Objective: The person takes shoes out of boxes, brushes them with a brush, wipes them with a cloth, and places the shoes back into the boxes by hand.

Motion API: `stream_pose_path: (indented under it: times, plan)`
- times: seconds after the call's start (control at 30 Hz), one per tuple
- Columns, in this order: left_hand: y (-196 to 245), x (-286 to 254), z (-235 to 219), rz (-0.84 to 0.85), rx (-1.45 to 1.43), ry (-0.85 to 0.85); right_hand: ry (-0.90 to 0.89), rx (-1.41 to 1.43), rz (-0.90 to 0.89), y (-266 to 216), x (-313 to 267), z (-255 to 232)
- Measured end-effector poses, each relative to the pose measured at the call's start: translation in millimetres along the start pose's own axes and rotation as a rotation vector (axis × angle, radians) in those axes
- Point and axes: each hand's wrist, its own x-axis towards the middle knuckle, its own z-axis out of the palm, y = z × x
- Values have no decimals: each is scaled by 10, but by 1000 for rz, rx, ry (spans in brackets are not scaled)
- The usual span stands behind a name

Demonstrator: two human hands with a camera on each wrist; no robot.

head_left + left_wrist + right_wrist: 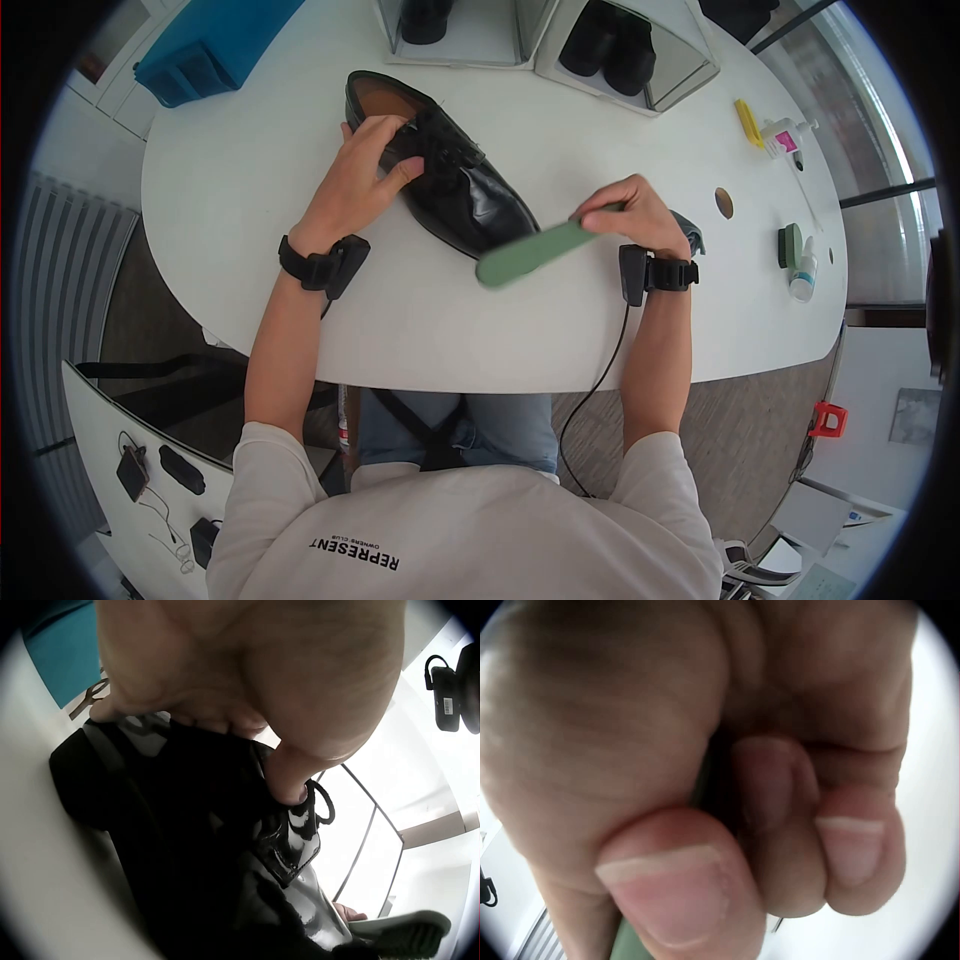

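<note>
A glossy black lace-up shoe (pixel 483 205) lies on the white table, its toe pointing toward the near right. My left hand (pixel 365 175) grips it around the opening and laces, thumb over the lace area. From the left wrist view, that thumb presses near a lace loop on the black shoe (pixel 187 840). In my right hand (pixel 640 215) is a green-backed shoe brush (pixel 528 256), pinched at one end; its far end overlaps the toe's edge. Dark bristles show under the brush (pixel 409 930) in the left wrist view. Curled fingers (pixel 787 862) hide most of it in the right wrist view.
Open white boxes (pixel 690 75) holding black shoes stand at the back. A blue case (pixel 215 55) lies back left. To the right are a yellow tool (pixel 748 124), a bottle with a pink label (pixel 784 138), another green brush (pixel 790 246) and a small white bottle (pixel 804 277).
</note>
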Motion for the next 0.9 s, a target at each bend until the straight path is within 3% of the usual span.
stream_pose_path:
  times: [0.07, 0.13, 0.2, 0.23, 0.3, 0.33, 0.4, 0.43, 0.47, 0.53, 0.6, 0.67, 0.8, 0.9]
  plan:
    - [-15, -26, 9, -11, -19, -12, 290, 74, -37, 17, 33, 24]
    - [-39, -21, -11, -4, -23, -11, 326, 80, 2, 34, 13, -14]
    - [-64, -32, -1, 14, -19, 10, 97, 59, 25, 26, -52, -71]
    - [-77, -41, 2, 27, -12, 28, 95, 56, 22, 55, -28, -65]
    - [-94, -79, -2, 17, -47, 24, 357, 160, 15, 141, 56, -47]
    - [-87, -59, -22, 12, -80, 16, 357, 155, 7, 125, 75, -66]
    - [-86, -43, -40, 38, -125, 9, 101, 152, 54, 161, 47, -40]
    - [-73, -43, -45, 60, -173, -2, 98, 114, 21, 93, 30, -17]
    - [-54, -50, -59, 54, -177, -12, 98, 123, 31, 84, 48, 35]
    - [-20, -40, -111, 19, -204, -90, 362, 174, -27, 73, 138, 95]
    - [-17, -37, -99, 35, -228, -76, 303, 167, 2, 106, 116, 69]
    - [-13, -36, -48, 55, -256, -60, 107, 47, -72, 54, 59, 76]
    - [77, 10, 24, 99, -208, 74, 320, 47, 36, -33, 82, 88]
    - [35, -33, 87, 104, -186, 134, 42, 95, -16, 102, 44, 30]
